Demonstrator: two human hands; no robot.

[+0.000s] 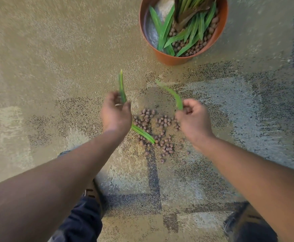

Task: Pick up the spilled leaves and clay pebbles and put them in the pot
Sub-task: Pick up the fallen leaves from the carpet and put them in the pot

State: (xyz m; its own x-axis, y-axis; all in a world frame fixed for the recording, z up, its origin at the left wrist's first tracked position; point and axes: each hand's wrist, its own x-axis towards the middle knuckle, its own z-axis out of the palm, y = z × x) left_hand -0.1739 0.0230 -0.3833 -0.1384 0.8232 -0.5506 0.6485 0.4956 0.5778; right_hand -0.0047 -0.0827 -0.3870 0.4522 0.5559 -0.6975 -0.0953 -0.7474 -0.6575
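Observation:
An orange pot (167, 58) stands on the carpet at the top right, holding a plant, several green leaves and brown clay pebbles. My left hand (115, 114) is closed on a straight green leaf (121, 86) that points away from me. My right hand (193, 117) pinches a curved green leaf (171, 92) by its near end. Between and below the two hands lies a patch of spilled clay pebbles (158, 135) on the carpet. One more green leaf (143, 133) lies flat among the pebbles, partly hidden under my left wrist.
The floor is patterned tan and grey carpet (55, 58). My legs in dark trousers (83, 222) and my shoes (238, 222) show at the bottom edge, close to the pebbles.

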